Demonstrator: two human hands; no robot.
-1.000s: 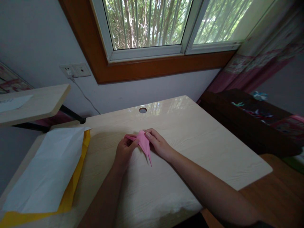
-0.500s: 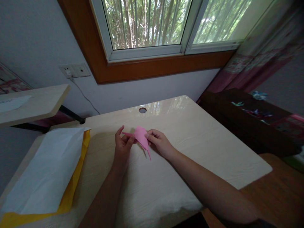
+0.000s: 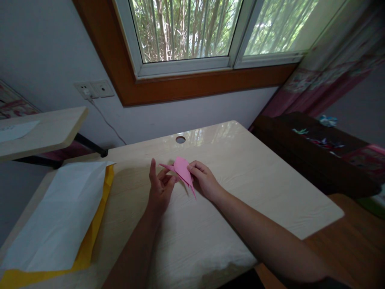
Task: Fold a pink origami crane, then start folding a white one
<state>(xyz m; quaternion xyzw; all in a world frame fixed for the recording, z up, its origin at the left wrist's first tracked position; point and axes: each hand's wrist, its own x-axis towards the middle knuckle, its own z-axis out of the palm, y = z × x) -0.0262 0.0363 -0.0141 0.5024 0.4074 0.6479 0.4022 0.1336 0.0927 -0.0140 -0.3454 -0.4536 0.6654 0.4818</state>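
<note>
A pink origami figure (image 3: pixel 183 168), with a flat body and thin pointed ends, is held just above the desk; it looks like a folded paper crane. My right hand (image 3: pixel 205 181) pinches its right side between thumb and fingers. On the other side, my left hand (image 3: pixel 161 188) has its thumb and some fingers closed at the paper's lower left edge, while the index finger points up. One thin point sticks out to the left over the left fingers, another slants down to the right. The left fingertips are partly hidden by the paper.
The pale desk (image 3: pixel 240 180) has a round cable hole (image 3: pixel 180 139) near its back edge. White paper (image 3: pixel 60 212) lies over a yellow sheet (image 3: pixel 96 224) on the left. A raised shelf (image 3: pixel 45 132) stands beyond them, below a wall socket (image 3: pixel 94 89).
Both hands and the pink figure have shifted slightly right. My left thumb has slid lower against the paper, and the left index finger now points straighter up.
</note>
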